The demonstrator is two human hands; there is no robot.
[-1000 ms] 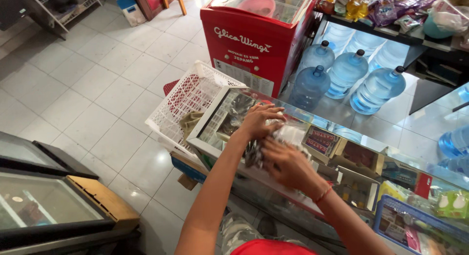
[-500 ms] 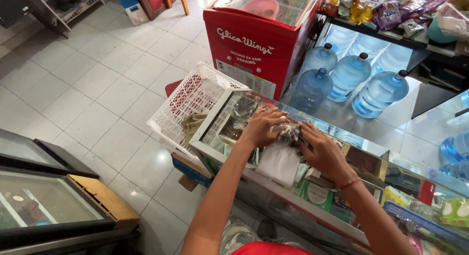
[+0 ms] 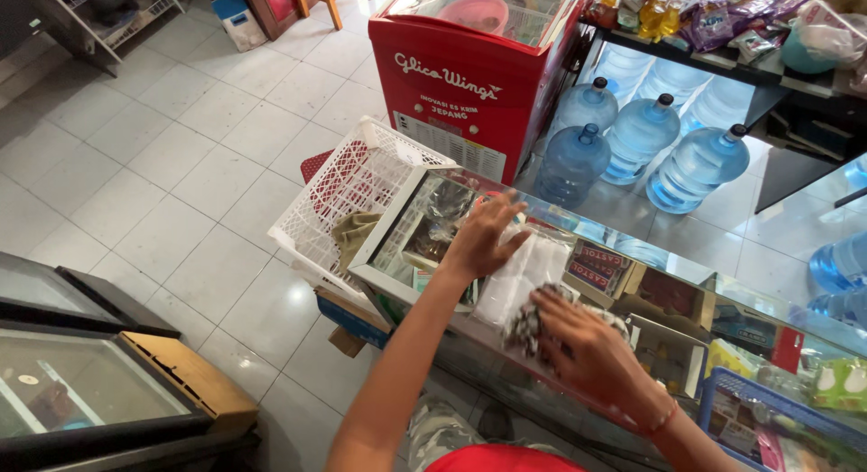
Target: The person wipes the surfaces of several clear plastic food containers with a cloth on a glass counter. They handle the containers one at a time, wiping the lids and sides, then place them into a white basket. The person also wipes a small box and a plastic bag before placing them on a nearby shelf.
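White floor tiles (image 3: pixel 135 165) fill the left of the head view, and a glass-topped counter (image 3: pixel 406 282) runs from the middle of the frame toward the lower right. We note two bare hands over the counter's left end. Our left hand (image 3: pixel 483 237) lies flat, fingers spread and open, palm down on the glass near the end corner, touching the left edge of a pale plastic bag (image 3: pixel 524 273). Our right hand (image 3: pixel 587 355) is closed around a dark, patterned crumpled cloth (image 3: pixel 526 323), pressing it on the near end of the bag. The bag lies flat on the glass with its long axis running from the counter's near edge toward the far edge, tilted slightly to the right; which end is its mouth we cannot tell. Just beyond the counter's end corner stands a white lattice basket (image 3: pixel 352 178), tilted, with an olive rag (image 3: pixel 352 233) inside. Behind it is a red chest freezer (image 3: pixel 461 93) with a glass lid, and right of that stand three blue water jugs (image 3: pixel 641 138) on the floor, close together. Under the glass, boxed goods (image 3: pixel 601 264) sit on the shelf. At lower left, a dark glass-lidded case (image 3: pixel 81 400) touches the frame edge.
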